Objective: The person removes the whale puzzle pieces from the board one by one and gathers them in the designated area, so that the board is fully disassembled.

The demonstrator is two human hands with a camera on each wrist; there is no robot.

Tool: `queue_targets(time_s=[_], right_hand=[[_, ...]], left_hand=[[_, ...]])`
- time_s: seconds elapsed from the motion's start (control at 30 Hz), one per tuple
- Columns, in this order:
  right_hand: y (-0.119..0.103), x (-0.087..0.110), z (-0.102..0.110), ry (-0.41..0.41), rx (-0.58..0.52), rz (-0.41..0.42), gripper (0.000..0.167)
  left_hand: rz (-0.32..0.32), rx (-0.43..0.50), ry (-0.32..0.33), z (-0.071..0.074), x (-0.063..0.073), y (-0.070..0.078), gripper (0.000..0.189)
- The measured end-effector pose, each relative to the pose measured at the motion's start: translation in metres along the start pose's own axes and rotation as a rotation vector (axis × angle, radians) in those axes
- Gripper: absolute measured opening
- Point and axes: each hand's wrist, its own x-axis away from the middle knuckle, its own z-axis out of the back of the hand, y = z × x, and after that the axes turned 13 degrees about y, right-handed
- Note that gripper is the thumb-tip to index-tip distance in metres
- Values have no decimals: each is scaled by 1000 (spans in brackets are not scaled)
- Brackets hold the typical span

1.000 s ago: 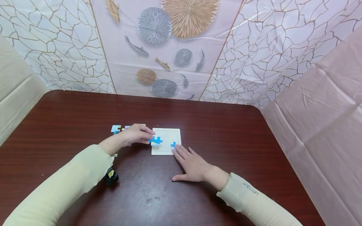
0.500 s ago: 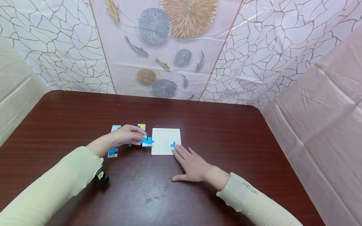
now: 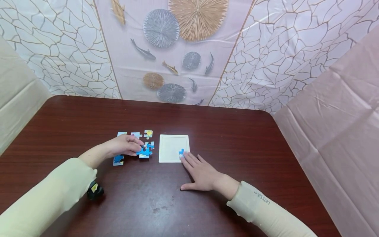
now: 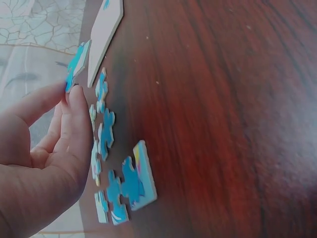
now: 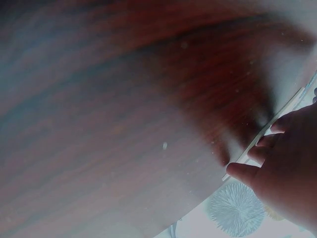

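Observation:
My left hand [image 3: 125,145] pinches a blue-and-white jigsaw puzzle piece [image 3: 144,152] between thumb and fingers. In the left wrist view that puzzle piece [image 4: 78,64] is raised above the table, tilted. Around and below the hand lie several loose pieces, among them one with a yellow sun [image 3: 148,133] and a mostly blue one [image 3: 118,160]. A square white puzzle tray [image 3: 170,146] lies to the right of them. One blue piece [image 3: 181,152] sits in its near right corner. There my right hand [image 3: 202,172] rests with straight fingers, fingertips on the tray's edge and partly over that piece.
The dark red-brown wooden table [image 3: 237,141] spreads around the tray. Patterned cloth walls [image 3: 189,82] rise behind its far edge and at both sides. A small black device [image 3: 94,191] hangs under the left sleeve.
My left hand has moved left with the held piece, from over the tray's left part to over the loose pieces. The right hand has stayed on the tray's corner.

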Motion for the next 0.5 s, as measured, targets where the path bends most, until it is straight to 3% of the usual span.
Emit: queue_targets(time_s=[0.2,0.5], right_hand=[[0,0,0,1,1,1,98],[0,0,0,-3,9,0,98]], left_hand=[[-3,-1,-8,5,3,-6,47],[44,-15,-15,11,7,-12,43]])
